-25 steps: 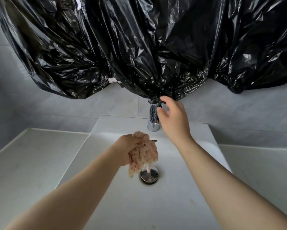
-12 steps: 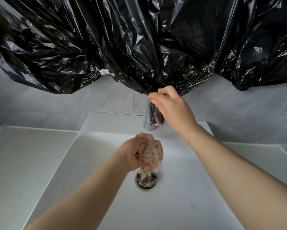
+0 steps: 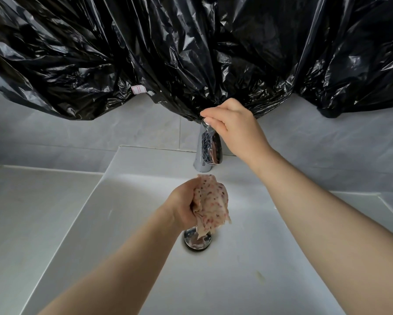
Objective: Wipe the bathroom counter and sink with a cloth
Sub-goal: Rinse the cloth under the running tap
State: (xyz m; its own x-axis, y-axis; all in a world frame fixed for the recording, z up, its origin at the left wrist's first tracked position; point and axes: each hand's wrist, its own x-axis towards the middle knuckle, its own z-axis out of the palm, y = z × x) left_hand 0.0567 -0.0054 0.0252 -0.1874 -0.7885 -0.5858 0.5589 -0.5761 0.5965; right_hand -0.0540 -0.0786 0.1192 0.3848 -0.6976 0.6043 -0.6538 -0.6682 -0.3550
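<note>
A crumpled pink speckled cloth [image 3: 211,201] hangs over the white sink [image 3: 247,280], gripped by my left hand [image 3: 184,205] just below the chrome faucet [image 3: 208,151]. The cloth's lower end dangles over the chrome drain [image 3: 196,241]. My right hand [image 3: 234,126] reaches to the top of the faucet, its fingers curled round the handle there. No water stream is visible. The grey counter [image 3: 31,212] spreads out to the left of the sink.
Black plastic sheeting [image 3: 191,48] hangs over the wall above the faucet and covers the upper view. Grey wall tiles [image 3: 100,135] run behind the sink. More counter [image 3: 391,203] lies at the right. A small yellowish mark [image 3: 260,275] sits on the basin floor.
My right hand has shifted from beside the faucet to its top and closed on the handle. The camera has come closer; my left hand still holds the cloth over the drain.
</note>
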